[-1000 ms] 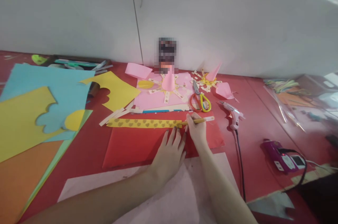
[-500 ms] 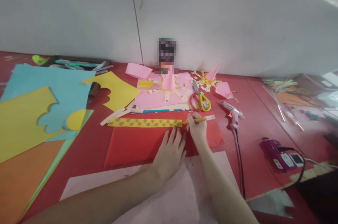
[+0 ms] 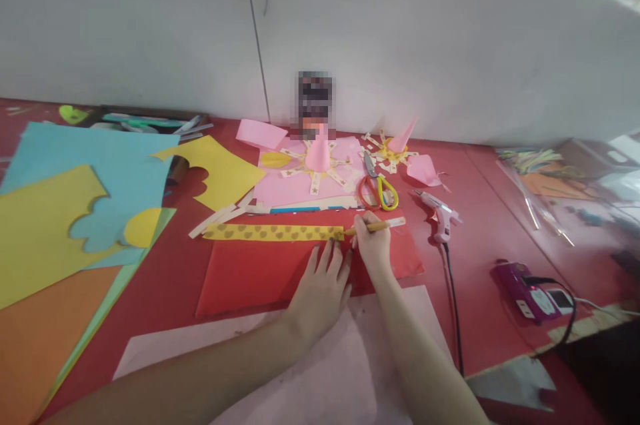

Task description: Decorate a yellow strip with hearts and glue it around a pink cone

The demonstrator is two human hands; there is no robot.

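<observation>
My right hand [image 3: 373, 245] is closed around a yellow pen [image 3: 380, 226], its tip at the right end of a yellow paper strip [image 3: 270, 232]. Dark hearts run in rows along the strip. My left hand [image 3: 323, 285] lies flat with fingers spread, its fingertips at the strip's lower edge near that end. Beneath both is a red sheet or folder [image 3: 250, 278]. Behind the strip, scissors [image 3: 377, 185] with one red and one yellow handle lie open. A pink paper cone [image 3: 319, 153] stands on a ring of star-printed paper rays.
A hot glue gun [image 3: 440, 215] with a black cord lies to the right, near a purple power socket box [image 3: 525, 291]. Coloured paper sheets [image 3: 45, 231] cover the left. A second pink cone [image 3: 404, 137] stands by the wall. Pink paper [image 3: 165, 351] lies in front.
Hardly anything differs. Both hands keep their places at the strip's right end, and the whole view has shifted very slightly.
</observation>
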